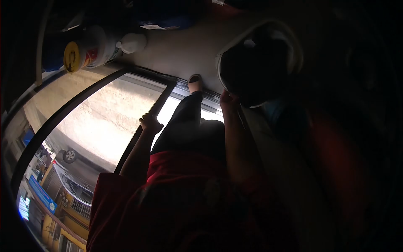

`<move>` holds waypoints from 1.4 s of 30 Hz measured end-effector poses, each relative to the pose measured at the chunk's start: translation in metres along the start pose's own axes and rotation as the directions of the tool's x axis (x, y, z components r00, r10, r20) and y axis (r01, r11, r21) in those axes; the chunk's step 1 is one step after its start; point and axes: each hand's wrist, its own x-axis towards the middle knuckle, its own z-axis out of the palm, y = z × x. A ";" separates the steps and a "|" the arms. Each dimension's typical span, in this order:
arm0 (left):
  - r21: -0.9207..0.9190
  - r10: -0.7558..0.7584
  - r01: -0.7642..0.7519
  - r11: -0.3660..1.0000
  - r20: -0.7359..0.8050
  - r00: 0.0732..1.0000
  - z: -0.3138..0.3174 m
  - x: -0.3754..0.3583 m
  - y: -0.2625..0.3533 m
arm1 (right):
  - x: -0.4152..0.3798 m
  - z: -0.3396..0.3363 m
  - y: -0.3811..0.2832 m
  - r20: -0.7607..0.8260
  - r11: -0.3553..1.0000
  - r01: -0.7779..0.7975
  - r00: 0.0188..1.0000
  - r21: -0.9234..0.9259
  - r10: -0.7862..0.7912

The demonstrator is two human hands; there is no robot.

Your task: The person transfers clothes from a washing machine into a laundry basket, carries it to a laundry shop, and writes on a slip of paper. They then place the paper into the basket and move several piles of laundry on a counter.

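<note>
My left hand (151,123) is wrapped round the dark edge of a framed glass door (100,122), left of my legs. My right hand (229,102) is closed at the lower left rim of a large, dark, round container (259,63) with a pale rim. The container's inside is too dark to make out. One foot in a light shoe (194,84) stands near the door sill (210,105), between my two hands.
At the upper left are a large bucket (98,46) with a yellow-marked end and a white jug (133,43). A dark blue item (172,21) lies at the top. Outside the glass stands a parked car (77,180). The right side is very dark.
</note>
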 end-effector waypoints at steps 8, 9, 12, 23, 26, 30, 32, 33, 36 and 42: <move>-0.024 -0.108 0.105 0.994 -0.248 0.963 -0.001 -0.013 0.013 | -0.035 -0.058 0.034 0.522 -0.156 0.501 0.775 -0.851 -0.357; -0.029 -0.113 0.109 0.994 -0.266 0.957 -0.001 -0.016 0.013 | -0.024 -0.077 0.034 0.514 -0.152 0.494 0.781 -0.856 -0.356; -0.047 -0.116 0.105 0.993 -0.392 0.912 0.001 -0.026 0.018 | -0.002 -0.114 0.032 0.580 0.192 0.636 0.765 -0.747 -0.278; -0.088 0.101 -0.404 0.911 -0.901 0.422 0.054 -0.044 0.031 | -0.010 -0.067 0.051 -0.112 0.943 0.297 0.943 -0.149 -0.314; 0.146 0.055 -0.422 0.895 -0.974 -0.221 0.070 -0.158 0.044 | -0.004 -0.075 0.039 -0.056 0.956 0.262 0.961 -0.133 -0.271; 0.033 -0.107 -0.155 0.987 -0.579 -0.808 0.078 -0.211 -0.037 | 0.012 -0.084 0.033 -0.070 0.979 0.163 0.982 -0.125 -0.173; 0.034 -0.296 -0.376 0.926 -0.554 -0.778 0.050 -0.216 -0.054 | 0.013 -0.083 0.032 -0.050 0.983 0.130 0.989 -0.132 -0.137; 0.033 -0.368 -0.462 0.886 -0.554 -0.747 0.037 -0.216 -0.057 | 0.012 -0.085 0.029 -0.032 0.985 0.115 0.992 -0.130 -0.120; -0.031 -0.346 -0.381 0.924 -0.492 -0.799 0.019 -0.209 -0.061 | 0.019 -0.083 0.028 0.036 0.984 0.109 0.994 -0.140 -0.105; -0.024 -0.205 -0.228 0.973 -0.531 -0.822 0.030 -0.190 -0.069 | 0.029 -0.085 0.033 -0.023 0.980 0.172 0.984 -0.095 -0.175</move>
